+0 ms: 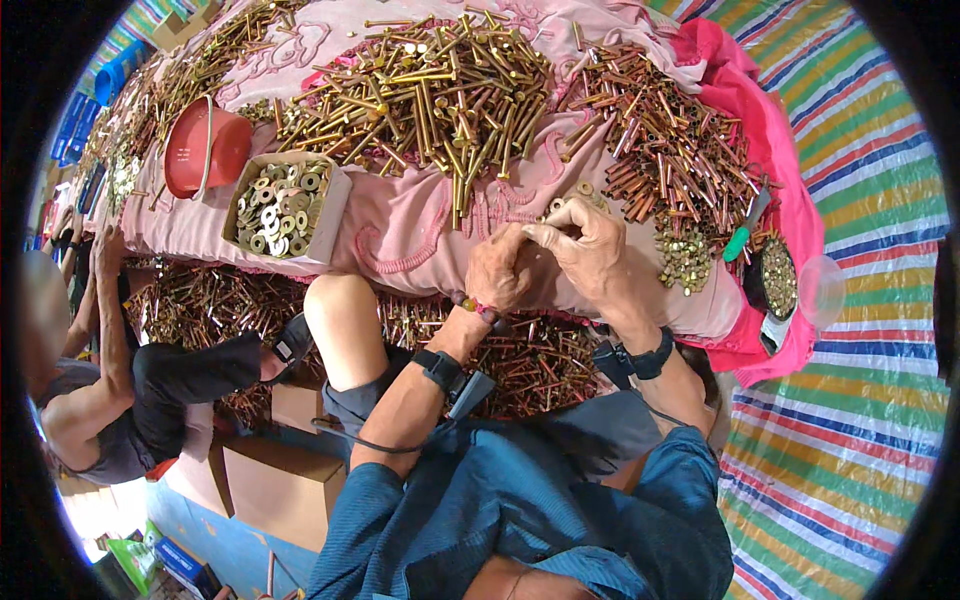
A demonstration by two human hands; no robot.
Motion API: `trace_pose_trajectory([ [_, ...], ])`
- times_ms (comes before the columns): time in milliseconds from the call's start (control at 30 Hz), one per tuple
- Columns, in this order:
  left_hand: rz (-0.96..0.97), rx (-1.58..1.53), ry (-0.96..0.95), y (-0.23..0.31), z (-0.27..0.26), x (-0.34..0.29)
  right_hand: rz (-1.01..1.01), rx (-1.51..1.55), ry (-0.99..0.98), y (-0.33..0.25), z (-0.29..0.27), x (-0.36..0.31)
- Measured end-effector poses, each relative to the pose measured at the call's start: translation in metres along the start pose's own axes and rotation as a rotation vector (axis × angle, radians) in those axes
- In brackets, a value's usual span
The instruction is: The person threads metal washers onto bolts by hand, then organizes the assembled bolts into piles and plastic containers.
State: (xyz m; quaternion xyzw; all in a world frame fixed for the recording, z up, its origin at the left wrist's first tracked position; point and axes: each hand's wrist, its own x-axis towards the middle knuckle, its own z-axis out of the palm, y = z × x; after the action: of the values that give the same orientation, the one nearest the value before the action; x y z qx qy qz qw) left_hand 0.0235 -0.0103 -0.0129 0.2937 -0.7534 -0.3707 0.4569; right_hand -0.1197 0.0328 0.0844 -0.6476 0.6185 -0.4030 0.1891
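Note:
My left hand (497,265) and my right hand (588,250) meet over the near edge of the pink cloth (385,215), with fingers closed and pinched together. Whatever lies between the fingertips is hidden or too small to name. A few washers (585,188) lie on the cloth just beyond my right hand. Farther off is a heap of long brass-coloured bolts (450,85). To its right spreads a pile of reddish metal sleeves (665,140), with a small pile of nuts (685,258) beside my right hand.
At left, a white box of washers (325,215) stands by a red bucket (215,145). A green-handled tool (738,240) and a dark container of nuts (778,280) sit at right. More bolts (530,370) lie below the cloth. Another person's arm (110,330) reaches in at far left.

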Motion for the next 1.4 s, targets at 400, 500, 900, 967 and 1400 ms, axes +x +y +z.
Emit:
trace_pose_trajectory([
  [400,0.011,0.004,0.017,0.005,-0.002,0.001,-0.032,0.102,0.128,-0.013,0.002,0.000],
  [500,0.002,0.026,-0.042,0.000,-0.006,-0.003,-0.180,-0.084,0.066,-0.001,0.000,0.001],
  [900,-0.001,-0.044,-0.299,0.005,-0.025,-0.022,0.166,-0.267,-0.095,0.054,0.047,0.090],
  [967,-0.004,-0.036,-0.230,0.005,-0.023,-0.023,0.220,-0.341,-0.182,0.056,0.049,0.099],
  [1400,-0.574,-0.552,0.027,0.016,-0.018,0.013,0.449,0.221,-0.390,0.029,-0.009,-0.012],
])
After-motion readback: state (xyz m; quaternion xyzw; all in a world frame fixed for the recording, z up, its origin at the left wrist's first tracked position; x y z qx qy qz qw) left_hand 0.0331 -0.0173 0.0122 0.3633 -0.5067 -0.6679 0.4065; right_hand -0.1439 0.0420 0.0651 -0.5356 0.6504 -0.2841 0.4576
